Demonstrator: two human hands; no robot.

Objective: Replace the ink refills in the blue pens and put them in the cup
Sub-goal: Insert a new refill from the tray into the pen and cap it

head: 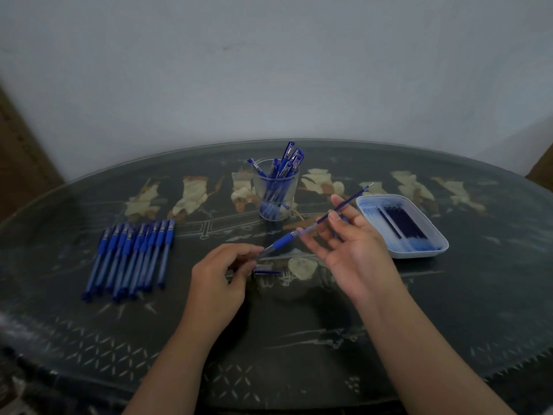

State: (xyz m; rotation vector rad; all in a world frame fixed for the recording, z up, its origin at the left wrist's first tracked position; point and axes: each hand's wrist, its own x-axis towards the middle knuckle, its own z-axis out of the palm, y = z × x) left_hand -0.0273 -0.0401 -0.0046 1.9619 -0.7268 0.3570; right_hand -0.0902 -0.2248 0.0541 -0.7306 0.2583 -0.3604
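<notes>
My left hand (220, 275) grips the rear end of a blue pen barrel (279, 243) that points up and to the right. A thin blue refill (348, 202) sticks out of the barrel's front, and my right hand (348, 244) pinches it between thumb and fingers. A blue pen cap (264, 270) lies on the table just under my left hand's fingers. The clear cup (275, 190) stands behind, holding several blue pens. A row of several blue pens (131, 256) lies at the left.
A white tray (402, 224) with several dark and pale refills sits at the right, close to my right hand. The dark glass-topped table (299, 339) has a curved back edge against a pale wall.
</notes>
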